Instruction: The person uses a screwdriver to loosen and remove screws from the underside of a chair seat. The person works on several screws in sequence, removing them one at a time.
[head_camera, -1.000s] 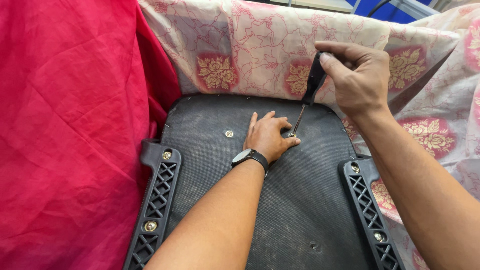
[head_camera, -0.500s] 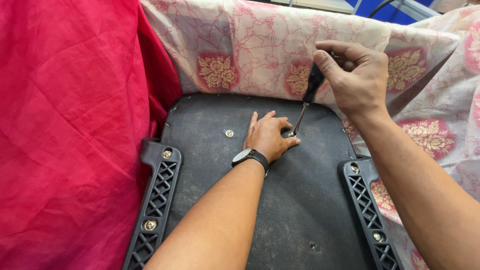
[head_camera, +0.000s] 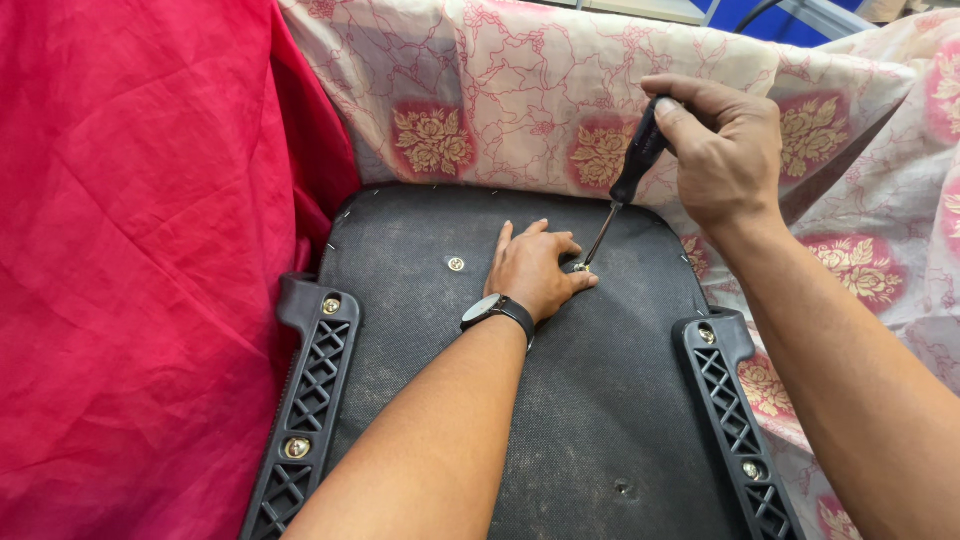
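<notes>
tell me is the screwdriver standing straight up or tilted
Tilted. The screwdriver leans, handle up toward the right hand, tip down-left at a screw by the left hand.

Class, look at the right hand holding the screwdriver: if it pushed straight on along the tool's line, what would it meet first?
The right hand aims the screwdriver down-left. Its tip appears already at a screw beside the left hand's fingertips, so the screw, then the black panel beneath.

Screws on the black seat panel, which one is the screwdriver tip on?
The screw by the left hand fingertips. The other central screw sits bare, left of that hand; the rest are in side brackets.
</notes>
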